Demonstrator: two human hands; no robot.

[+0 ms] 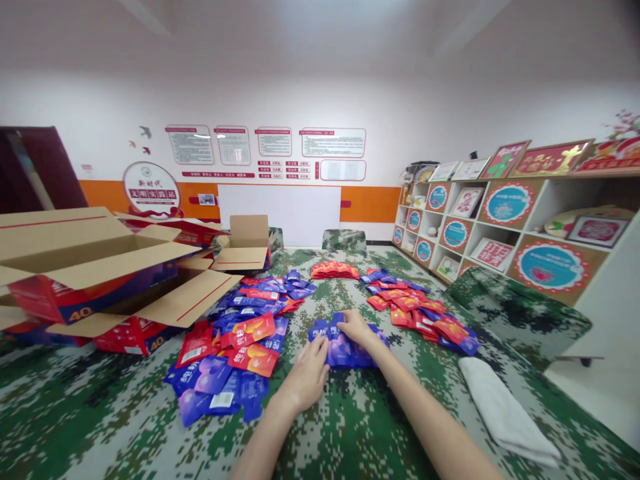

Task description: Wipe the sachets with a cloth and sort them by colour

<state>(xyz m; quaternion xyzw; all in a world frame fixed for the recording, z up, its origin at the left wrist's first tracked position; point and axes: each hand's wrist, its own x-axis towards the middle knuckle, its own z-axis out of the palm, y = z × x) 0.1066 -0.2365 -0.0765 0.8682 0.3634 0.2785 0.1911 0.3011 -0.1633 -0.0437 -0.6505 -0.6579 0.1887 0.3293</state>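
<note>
On the camouflage-patterned tablecloth in front of me lies a row of overlapping purple pouches (pixel 345 351). My left hand (pixel 306 375) is closed at the row's left end, its fingers over the pouch edge and the thumb low beside it. My right hand (pixel 357 329) reaches over the row, with its fingers bent around the upper part of a purple pouch; part of that pouch is hidden by the hand. Left of my hands spreads a loose heap of purple and red pouches (pixel 253 330). Farther back sits a neat row of red pouches (pixel 335 270).
Another mixed heap of pouches (pixel 420 310) lies on the right. A folded white cloth (pixel 505 410) rests near the right table edge. Open cardboard boxes (pixel 120 267) crowd the left side. Chairs in camouflage covers (pixel 520 313) and a shelf unit (pixel 480 220) stand beyond the table.
</note>
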